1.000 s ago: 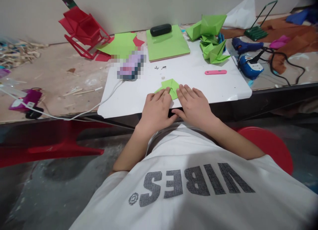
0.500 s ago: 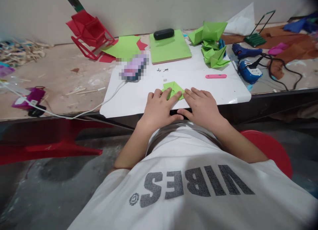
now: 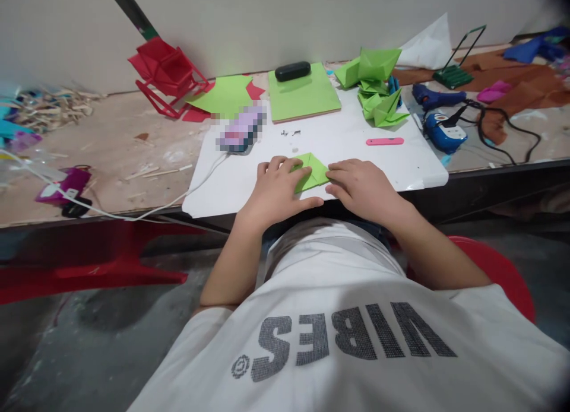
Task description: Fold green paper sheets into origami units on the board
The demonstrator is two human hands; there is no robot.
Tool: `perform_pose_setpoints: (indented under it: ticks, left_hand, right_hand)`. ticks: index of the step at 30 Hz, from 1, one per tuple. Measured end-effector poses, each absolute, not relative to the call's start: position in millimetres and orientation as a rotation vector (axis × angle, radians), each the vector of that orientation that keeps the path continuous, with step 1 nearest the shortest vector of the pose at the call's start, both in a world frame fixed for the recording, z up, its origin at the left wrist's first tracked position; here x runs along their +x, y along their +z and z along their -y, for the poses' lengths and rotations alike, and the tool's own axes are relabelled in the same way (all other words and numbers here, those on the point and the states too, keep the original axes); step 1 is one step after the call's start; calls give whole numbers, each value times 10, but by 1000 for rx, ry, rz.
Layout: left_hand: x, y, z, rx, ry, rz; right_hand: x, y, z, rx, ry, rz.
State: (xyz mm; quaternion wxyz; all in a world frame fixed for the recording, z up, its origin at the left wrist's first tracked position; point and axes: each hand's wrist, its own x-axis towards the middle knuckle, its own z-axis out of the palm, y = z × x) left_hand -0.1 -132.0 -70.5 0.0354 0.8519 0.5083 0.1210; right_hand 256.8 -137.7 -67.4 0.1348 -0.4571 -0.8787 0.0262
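A small folded piece of green paper (image 3: 313,170) lies on the white sheet (image 3: 231,189) near the table's front edge. My left hand (image 3: 281,183) rests flat over its left side, fingers apart, the fingertips pressing on the paper. At the paper's right corner my right hand (image 3: 360,185) touches it with stretched fingers, palm down. Part of the paper is hidden under the left fingers. Beyond it lie a pink cutter-like strip (image 3: 385,142) and a few tiny dark scraps (image 3: 291,132).
A phone (image 3: 243,127) with a white cable sits left. Behind are a green pad (image 3: 305,97) with a black case (image 3: 293,71), folded green paper shapes (image 3: 378,91) and a red miniature chair (image 3: 167,73). Right are a blue glue gun (image 3: 439,97) and a blue device (image 3: 445,132).
My left hand has shifted slightly left, uncovering more of the folded paper. My thumbs have moved apart. The whole view has tilted a little.
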Motion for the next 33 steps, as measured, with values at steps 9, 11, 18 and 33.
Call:
perform_pose_setpoints:
  ticks: [9, 11, 18, 33]
  left_hand:
    - [-125, -566, 1395, 2726, 324, -1246]
    - [-181, -560, 1407, 2723, 338, -1160]
    - [-281, -518, 1216, 2633, 395, -1139]
    - [-101, 154, -407, 2150, 1191, -1255]
  right_hand:
    - [2481, -509, 1203, -810, -70, 2875]
    - [2497, -621, 1191, -741, -84, 2823]
    - [2541, -778, 1010, -728, -98, 2721]
    - [2142, -36, -578, -1030, 291, 2251]
